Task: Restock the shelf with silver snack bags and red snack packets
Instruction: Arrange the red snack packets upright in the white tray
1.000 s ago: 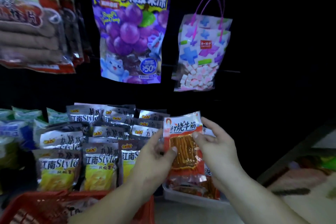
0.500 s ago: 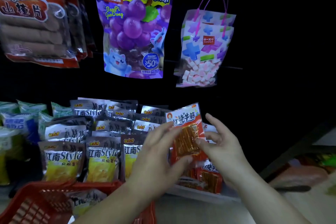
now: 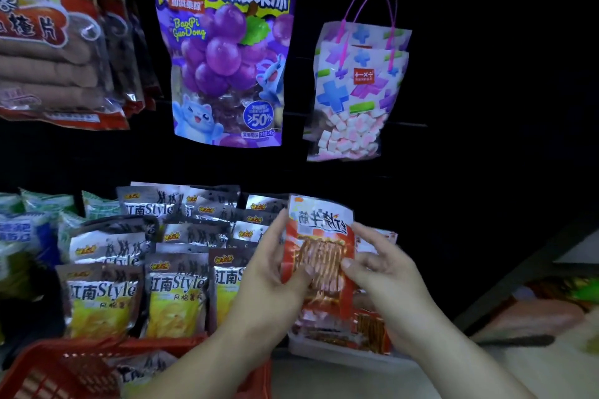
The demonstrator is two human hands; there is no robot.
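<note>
Red packet (image 3: 319,256): held upright between both hands, in front of the shelf; glossy red plastic, a white top band with dark characters that look mirrored, and a clear window showing thin orange-brown sticks.
Left hand (image 3: 272,288): grips the packet's left edge, thumb curled over the lower front, fingers behind.
Right hand (image 3: 385,282): pinches the packet's right edge, thumb on the window, fingers behind.
Stack (image 3: 369,332): more red packets of the same kind lying flat just below the right hand, in a white tray (image 3: 340,356).
Silver bags (image 3: 175,288): rows standing left of the left hand, the nearest partly behind it; shiny foil, "江南Style" in blue, a small yellow logo on top, yellow chips pictured below.
Basket (image 3: 74,363): red plastic mesh, under the left forearm; a silver bag lies inside.
Grape bag (image 3: 227,52): hangs above the hands; purple pouch reading "GUO DONG", "爆皮果冻", "BaoPi GuoDong", "≥50%", with grapes and a blue cartoon cat.
Candy bag (image 3: 353,100): hangs above the right hand; clear, pink cord handles, printed plus and minus signs, a red "+−×÷" label, pink and white cubes inside.
Roll bags (image 3: 48,42): up and left of the left hand; red with a clear front, brown rolls, "楂片" readable.
Green packs (image 3: 42,204): far left of the left hand; crinkled, writing too blurred to read.
</note>
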